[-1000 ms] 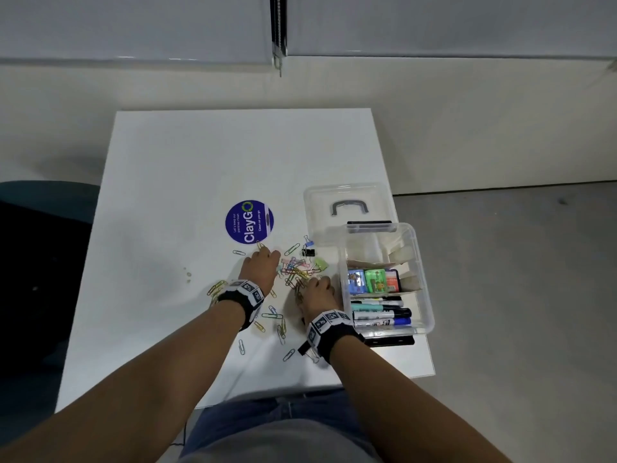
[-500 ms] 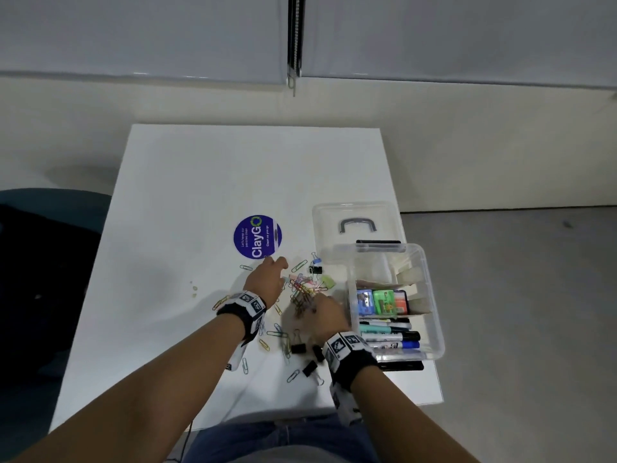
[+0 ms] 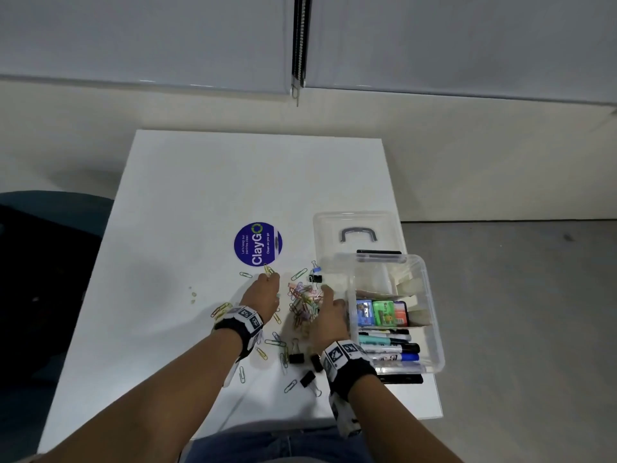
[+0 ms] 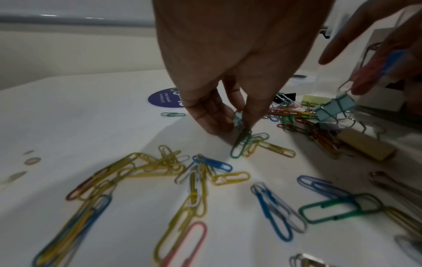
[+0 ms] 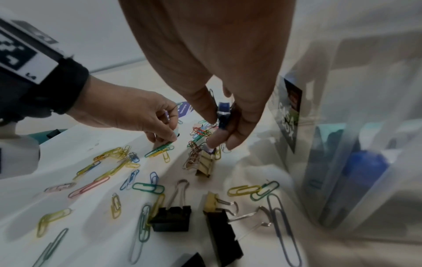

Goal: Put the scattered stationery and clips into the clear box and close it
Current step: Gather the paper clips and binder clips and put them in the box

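White table [image 3: 187, 202] | left hand [image 3: 262, 294] pinches paper clips [image 4: 242, 144] | right hand [image 3: 329, 317] grips binder clip [image 5: 223, 112], blurred

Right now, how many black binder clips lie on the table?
4. One black binder clip, a second and a third lie nearer the person than the right hand; the fourth lies beside the clear box. Others may be hidden.

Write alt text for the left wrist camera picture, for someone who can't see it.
A left hand pinches a small clip against a white table, fingertips touching green and yellow paper clips. Many coloured paper clips lie scattered in front. At right, the right hand holds clips above a heap of binder clips.
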The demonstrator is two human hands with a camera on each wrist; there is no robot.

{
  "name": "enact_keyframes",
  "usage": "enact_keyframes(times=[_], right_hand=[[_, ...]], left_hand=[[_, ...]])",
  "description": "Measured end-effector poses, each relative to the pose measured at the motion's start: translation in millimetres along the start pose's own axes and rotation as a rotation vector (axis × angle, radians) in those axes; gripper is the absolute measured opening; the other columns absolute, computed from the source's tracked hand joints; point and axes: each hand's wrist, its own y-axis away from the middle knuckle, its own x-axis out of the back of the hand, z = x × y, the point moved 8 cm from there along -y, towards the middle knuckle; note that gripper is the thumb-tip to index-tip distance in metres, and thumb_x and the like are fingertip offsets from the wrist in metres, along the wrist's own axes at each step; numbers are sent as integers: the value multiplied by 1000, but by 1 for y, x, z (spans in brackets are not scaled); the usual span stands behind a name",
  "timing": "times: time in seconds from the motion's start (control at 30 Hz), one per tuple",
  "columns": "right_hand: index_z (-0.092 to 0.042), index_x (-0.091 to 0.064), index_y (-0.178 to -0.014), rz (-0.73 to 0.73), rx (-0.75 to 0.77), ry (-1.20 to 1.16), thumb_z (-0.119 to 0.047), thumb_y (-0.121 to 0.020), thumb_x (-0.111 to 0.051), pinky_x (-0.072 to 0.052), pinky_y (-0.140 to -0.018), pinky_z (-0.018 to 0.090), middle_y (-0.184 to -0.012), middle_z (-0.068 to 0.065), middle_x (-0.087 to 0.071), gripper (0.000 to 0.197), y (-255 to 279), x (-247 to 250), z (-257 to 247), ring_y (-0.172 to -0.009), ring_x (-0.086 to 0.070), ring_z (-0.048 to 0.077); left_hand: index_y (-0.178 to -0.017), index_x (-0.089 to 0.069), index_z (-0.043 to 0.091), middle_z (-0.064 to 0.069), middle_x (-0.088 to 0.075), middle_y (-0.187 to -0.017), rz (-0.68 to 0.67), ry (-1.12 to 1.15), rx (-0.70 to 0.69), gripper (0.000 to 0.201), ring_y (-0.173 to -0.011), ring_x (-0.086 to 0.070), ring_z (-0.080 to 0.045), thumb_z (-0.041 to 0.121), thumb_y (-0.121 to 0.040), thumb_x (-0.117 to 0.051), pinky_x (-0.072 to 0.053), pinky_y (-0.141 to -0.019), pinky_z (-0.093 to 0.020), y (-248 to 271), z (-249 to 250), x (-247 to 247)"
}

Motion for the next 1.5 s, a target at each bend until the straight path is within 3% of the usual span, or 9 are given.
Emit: enact_keyframes(times=[0.17, 0.33, 0.5, 0.63, 0.83, 0.93, 1.03, 1.23, 1.5], right_hand=[[-14, -16, -149, -22, -69, 16, -4, -87, -58, -46, -97, 34, -138, 26, -35, 76, -5, 2, 1, -120, -50, 35], [-6, -31, -145, 9, -53, 79, -17, -98, -41, -43, -88, 32, -141, 22, -39, 50, -10, -7, -2, -119, -50, 34], [-4, -57, -125, -39, 20, 236, -17, -95, -46, -37, -69, 17, -126, 16, -56, 34, -9, -15, -6, -113, -56, 30], [-2, -46, -132, 19, 46, 111, -13, -99, -45, -42, -103, 36, -136, 17, -44, 35, 4, 9, -25, -127, -45, 29], [-3, -45, -120, 140, 218, -145, -14, -101, -42, -47, -82, 36, -122, 19, -49, 22, 13, 52, -46, -97, -61, 35], [-15, -45, -101, 50, 266, -335, -19, -100, -43, -58, -73, 44, -97, 13, -64, 5, 18, 70, -39, -79, -64, 27], [-12, -51, -98, 63, 251, -454, -18, -100, -46, -61, -65, 36, -90, 8, -65, 8, 21, 103, -18, -66, -64, 17], [-14, -58, -105, 221, 128, -460, -18, -97, -48, -60, -77, 46, -90, 10, -70, 13, -4, 161, 30, -78, -71, 27], [-12, -58, -109, 153, 81, -195, -13, -92, -51, -55, -86, 45, -106, 16, -69, 18, -30, 166, 36, -95, -66, 32]], left_hand=[[-113, -50, 5, -17, -49, -112, 3, 100, 35, 26, -88, -58, -34, 0, -87, -48, -49, -77, -39, 8, -7, 2], [-101, -49, 7, -14, -56, -99, 14, 227, -44, 17, -84, -55, -31, -1, -87, -44, -44, -73, -38, 27, 13, 6], [-103, -48, 3, -19, -60, -91, -78, 221, -111, 16, -73, -45, -22, 11, -99, -34, -31, -63, -31, 52, 37, -7], [-105, -46, 9, -15, -65, -92, -124, 203, -65, 23, -73, -51, -25, 31, -97, -43, -39, -65, -33, 51, 39, -29], [-90, -48, 19, -4, -59, -83, -224, 152, -81, 10, -82, -62, -29, 27, -91, -53, -40, -64, -31, 52, 49, -54], [-92, -54, 19, -3, -65, -88, -246, 204, -76, 6, -82, -63, -26, 23, -88, -54, -48, -67, -33, 54, 50, -51], [-92, -59, 15, -3, -66, -87, -157, 334, -71, 10, -79, -60, -22, 24, -92, -55, -47, -68, -33, 60, 60, -18], [-90, -58, 12, -4, -67, -93, 92, 583, -206, 15, -84, -61, -17, 25, -96, -56, -46, -71, -29, 53, 135, 71], [-104, -62, -2, -17, -64, -109, 5, 289, -311, 19, -100, -61, -32, 0, -90, -49, -45, -83, -34, 20, 215, 64]])
